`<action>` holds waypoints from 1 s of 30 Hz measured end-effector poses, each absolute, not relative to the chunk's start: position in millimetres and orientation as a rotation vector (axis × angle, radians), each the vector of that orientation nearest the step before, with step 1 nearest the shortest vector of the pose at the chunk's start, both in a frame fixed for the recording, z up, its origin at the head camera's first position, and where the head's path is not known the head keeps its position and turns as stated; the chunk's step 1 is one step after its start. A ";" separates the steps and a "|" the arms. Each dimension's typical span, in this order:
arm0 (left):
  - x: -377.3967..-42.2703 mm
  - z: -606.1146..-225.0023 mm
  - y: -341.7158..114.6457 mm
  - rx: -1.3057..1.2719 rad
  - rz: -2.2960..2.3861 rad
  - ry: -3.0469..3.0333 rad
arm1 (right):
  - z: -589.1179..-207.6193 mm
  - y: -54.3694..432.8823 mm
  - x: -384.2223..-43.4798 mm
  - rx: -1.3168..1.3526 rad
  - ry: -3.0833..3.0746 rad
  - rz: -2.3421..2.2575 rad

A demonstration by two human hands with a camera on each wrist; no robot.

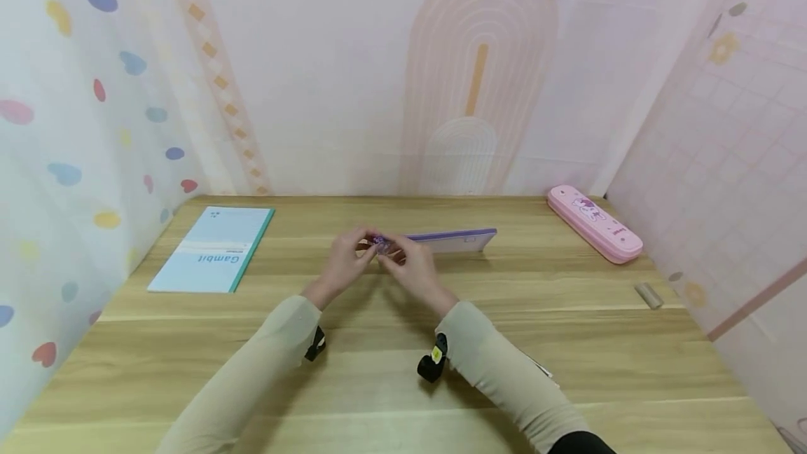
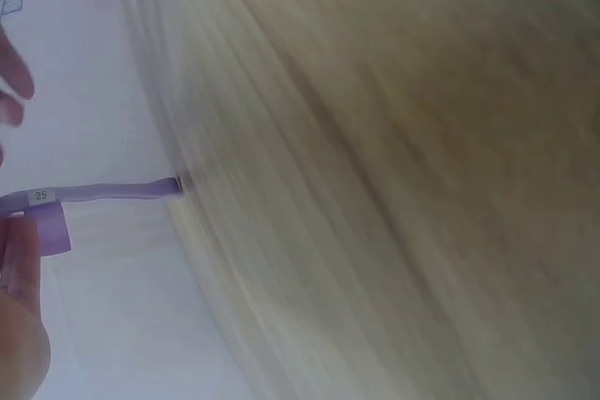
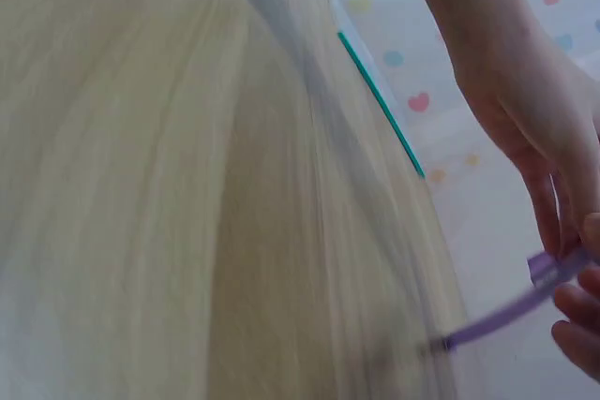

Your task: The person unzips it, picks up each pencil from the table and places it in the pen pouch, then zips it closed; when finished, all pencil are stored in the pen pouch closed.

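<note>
A thin, book-like item (image 1: 463,240) with a whitish side and a purple edge stands upright on the table. My left hand (image 1: 345,258) pinches its near left end, around a small purple piece (image 1: 381,244). My right hand (image 1: 414,265) meets it there, thumb and fingers pinching the same end. In the left wrist view a purple strip (image 2: 103,191) carries a small "25" label, and a purple tab (image 2: 53,229) juts out beside it. The right wrist view shows the left hand (image 3: 534,110) above the strip. Overlapping fingers hide exactly what lies between the fingertips.
A light-blue "Gambit" booklet (image 1: 208,251) lies at the left. On the right are a pink pencil case (image 1: 595,223) and a small grey-brown block (image 1: 648,296). Something thin and white (image 1: 542,370) shows beside the right forearm. Patterned curtains border the wooden table (image 1: 353,398).
</note>
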State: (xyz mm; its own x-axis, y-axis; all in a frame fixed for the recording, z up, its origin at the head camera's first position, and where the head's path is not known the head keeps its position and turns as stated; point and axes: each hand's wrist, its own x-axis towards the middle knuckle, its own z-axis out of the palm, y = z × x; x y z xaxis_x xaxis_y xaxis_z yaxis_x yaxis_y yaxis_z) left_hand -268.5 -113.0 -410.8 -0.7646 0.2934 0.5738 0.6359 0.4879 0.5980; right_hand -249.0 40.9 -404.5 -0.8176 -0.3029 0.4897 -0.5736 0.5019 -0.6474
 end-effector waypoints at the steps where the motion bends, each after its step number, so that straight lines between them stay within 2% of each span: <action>1: -267.9 -412.1 -112.6 -0.767 -1.181 -2.339 | -405.3 39.1 -247.9 0.737 -2.405 1.233; 8: -268.6 -410.3 -104.4 -0.800 -1.177 -2.339 | -405.6 40.8 -243.1 0.690 -2.297 1.117; 24: -272.4 -404.8 -105.6 -0.806 -1.161 -2.347 | -403.0 40.2 -245.2 0.651 -2.183 1.177; 30: -270.9 -408.5 -105.7 -0.819 -1.149 -2.360 | -400.1 41.0 -243.8 0.518 -2.200 1.453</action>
State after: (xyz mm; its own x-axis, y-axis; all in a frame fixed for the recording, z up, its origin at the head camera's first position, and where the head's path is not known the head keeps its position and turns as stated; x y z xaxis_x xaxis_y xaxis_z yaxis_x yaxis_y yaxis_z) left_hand -270.9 -105.7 -408.5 -0.7534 0.3326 0.5672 0.6516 0.4933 0.5762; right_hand -243.8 41.0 -400.1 -0.8280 -0.0619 0.5573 -0.5369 0.3743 -0.7561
